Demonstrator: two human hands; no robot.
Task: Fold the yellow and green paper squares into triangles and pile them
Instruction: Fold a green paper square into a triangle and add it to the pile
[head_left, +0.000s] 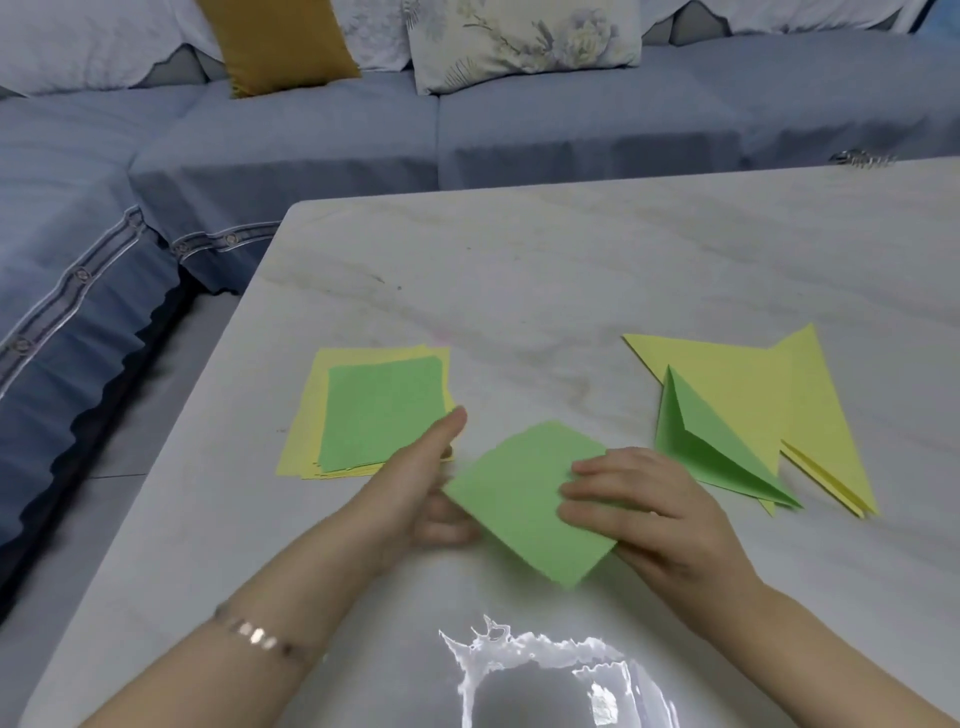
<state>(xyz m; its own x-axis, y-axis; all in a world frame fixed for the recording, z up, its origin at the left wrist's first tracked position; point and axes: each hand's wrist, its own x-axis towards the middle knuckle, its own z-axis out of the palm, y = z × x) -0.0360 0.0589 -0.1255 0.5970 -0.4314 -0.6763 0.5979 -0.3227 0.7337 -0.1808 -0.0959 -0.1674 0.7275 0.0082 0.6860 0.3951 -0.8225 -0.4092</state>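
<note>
A stack of unfolded yellow and green paper squares (374, 410) lies at 10 o'clock on the pale marble tabletop (519, 286). The left hand (421, 483) has its fingers under the 9 o'clock corner of a loose green paper square (524, 499); whether it grips, I cannot tell. The right hand (649, 514) pinches the 3 o'clock corner. At 2 o'clock sits the pile of folded yellow and green triangles (753, 415). The sheet looks light and floppy, so it is best held by opposite corners.

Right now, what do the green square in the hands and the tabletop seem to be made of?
The green square looks like thin matte paper: crisp edges, no shine. The tabletop looks like polished marble or a marble-look slab: pale with grey veins, and a mirror-like glare.
</note>
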